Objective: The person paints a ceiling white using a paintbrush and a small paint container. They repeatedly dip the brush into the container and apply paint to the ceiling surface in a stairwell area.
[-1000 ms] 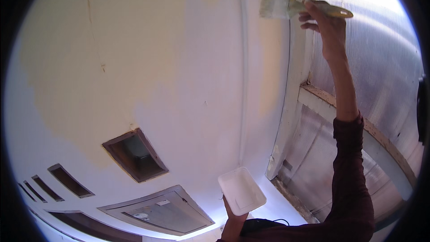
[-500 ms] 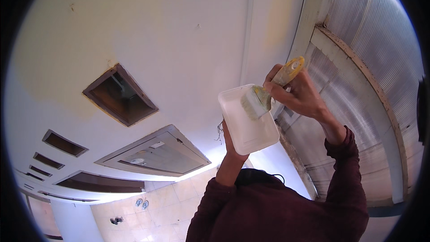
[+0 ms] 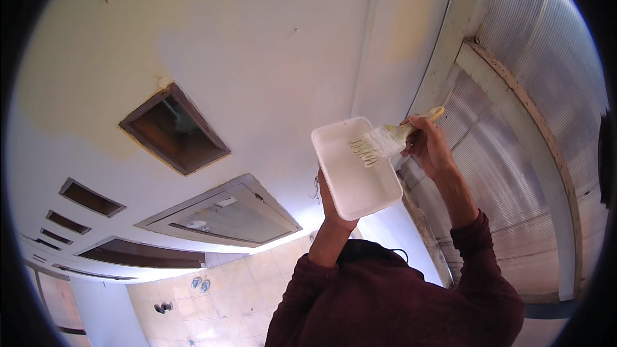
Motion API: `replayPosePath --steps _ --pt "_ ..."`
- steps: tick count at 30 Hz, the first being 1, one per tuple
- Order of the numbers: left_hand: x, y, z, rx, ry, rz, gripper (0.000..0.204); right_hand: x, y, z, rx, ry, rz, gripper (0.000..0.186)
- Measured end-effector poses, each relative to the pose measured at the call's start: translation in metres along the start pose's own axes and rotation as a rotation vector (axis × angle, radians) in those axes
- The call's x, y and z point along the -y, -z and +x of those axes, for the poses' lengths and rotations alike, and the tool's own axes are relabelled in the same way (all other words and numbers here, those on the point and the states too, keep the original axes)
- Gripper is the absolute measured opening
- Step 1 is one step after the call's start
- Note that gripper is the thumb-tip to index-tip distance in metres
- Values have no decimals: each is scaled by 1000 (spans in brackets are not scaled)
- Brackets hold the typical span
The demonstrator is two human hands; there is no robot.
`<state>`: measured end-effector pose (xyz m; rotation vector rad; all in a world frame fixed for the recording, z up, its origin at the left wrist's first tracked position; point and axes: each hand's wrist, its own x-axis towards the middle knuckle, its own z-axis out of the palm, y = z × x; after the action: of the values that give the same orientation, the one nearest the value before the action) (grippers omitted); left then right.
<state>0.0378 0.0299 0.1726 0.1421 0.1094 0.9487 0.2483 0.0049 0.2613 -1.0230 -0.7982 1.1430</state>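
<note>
My left hand (image 3: 328,200) supports a white rectangular tray (image 3: 367,187) from its left and underside, with most of the fingers hidden behind it. Pale wet-looking paint covers the tray's inside. In my right hand (image 3: 430,146) is a wide paintbrush (image 3: 385,142), gripped by its yellow-ended handle. White paint coats the brush, and its bristles have parted into clumps over the tray's upper right part. Whether the bristle tips touch the tray I cannot tell.
Beside me rises a wall (image 3: 257,77), white with yellowish patches. It has a brown-framed opening (image 3: 173,130) and a framed window (image 3: 225,212). Corrugated translucent sheeting (image 3: 514,135) stands on the right. Sandals (image 3: 200,284) lie on the tiled floor (image 3: 238,295).
My right hand has turned and dropped a little, so the brush handle now slants to the right. Its bristles appear more clumped. The tray has hardly moved.
</note>
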Motion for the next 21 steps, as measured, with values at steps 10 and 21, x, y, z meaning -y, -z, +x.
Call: replayPosePath --steps 10,21 --pt "-9 19 5 198 45 -131 54 212 -56 61 -152 1055 -175 33" --pt "13 53 -1 93 3 -40 53 537 -187 131 -534 1963 -1065 27"
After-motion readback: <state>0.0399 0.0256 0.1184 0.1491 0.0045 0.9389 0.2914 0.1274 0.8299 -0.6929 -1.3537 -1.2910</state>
